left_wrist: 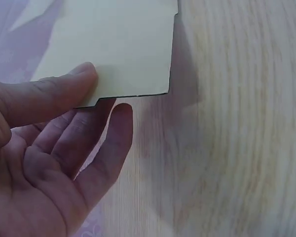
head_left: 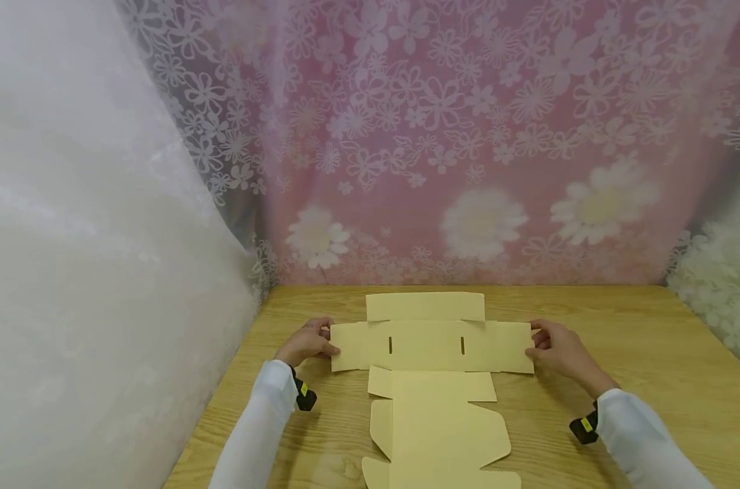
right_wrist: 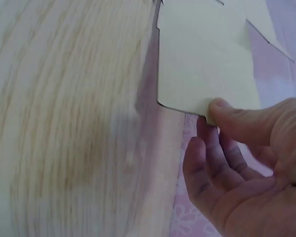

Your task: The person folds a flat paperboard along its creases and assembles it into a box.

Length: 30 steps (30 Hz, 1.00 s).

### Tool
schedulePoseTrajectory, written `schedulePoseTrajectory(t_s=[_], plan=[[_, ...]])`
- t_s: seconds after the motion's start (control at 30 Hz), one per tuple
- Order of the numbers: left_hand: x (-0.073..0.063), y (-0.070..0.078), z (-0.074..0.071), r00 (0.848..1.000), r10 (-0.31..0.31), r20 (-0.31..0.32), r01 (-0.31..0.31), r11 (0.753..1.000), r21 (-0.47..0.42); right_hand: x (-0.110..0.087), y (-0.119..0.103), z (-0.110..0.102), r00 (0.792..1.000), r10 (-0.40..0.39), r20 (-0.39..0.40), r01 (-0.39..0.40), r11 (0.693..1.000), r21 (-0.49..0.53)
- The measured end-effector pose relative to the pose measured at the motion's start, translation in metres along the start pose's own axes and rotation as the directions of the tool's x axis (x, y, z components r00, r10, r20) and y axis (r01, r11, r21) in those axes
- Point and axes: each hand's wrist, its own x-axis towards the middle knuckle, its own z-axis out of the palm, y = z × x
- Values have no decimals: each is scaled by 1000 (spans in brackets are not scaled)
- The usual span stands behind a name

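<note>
A flat, unfolded cardboard box blank [head_left: 429, 421], pale yellow with cut flaps, spreads across the table toward the near edge. Two short dark slots mark its wide upper panel. My left hand [head_left: 308, 344] pinches the left end flap [left_wrist: 123, 54] of that panel, thumb on top and fingers beneath. At the opposite end, my right hand [head_left: 559, 350] pinches the right end flap [right_wrist: 202, 64] in the same way. In both wrist views the flap edges stand off the wood and cast a shadow. The lowest part of the blank runs out of the head view.
The wooden table [head_left: 620, 326] has a light grain. Behind it hangs a pink curtain [head_left: 406, 136] with white flowers, and a white sheet [head_left: 100, 272] drapes along the left side. A dark wrist camera [head_left: 585, 428] sits below the right wrist.
</note>
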Motion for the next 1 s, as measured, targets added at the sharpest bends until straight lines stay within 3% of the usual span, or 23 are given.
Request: schedulePoseTrajectory(t_s=[0.23,0.33,0.53,0.77,1.0], plan=[[-4,-9,3,994,101,53,-103,994,47,-8,8,-9,997,-78,3,78,996,-35],[-5,-12,6,991,126,45,-129,988,83,-7,6,-17,993,-113,34,114,993,-14],[-6,-11,14,989,145,16,-146,982,121,7,-37,-34,987,-153,51,149,985,88],[-11,-6,23,987,162,3,-161,982,103,41,-91,-36,963,-258,82,254,965,61],[-14,-5,31,980,200,-6,-198,973,117,52,-109,-23,942,-331,49,330,944,27]])
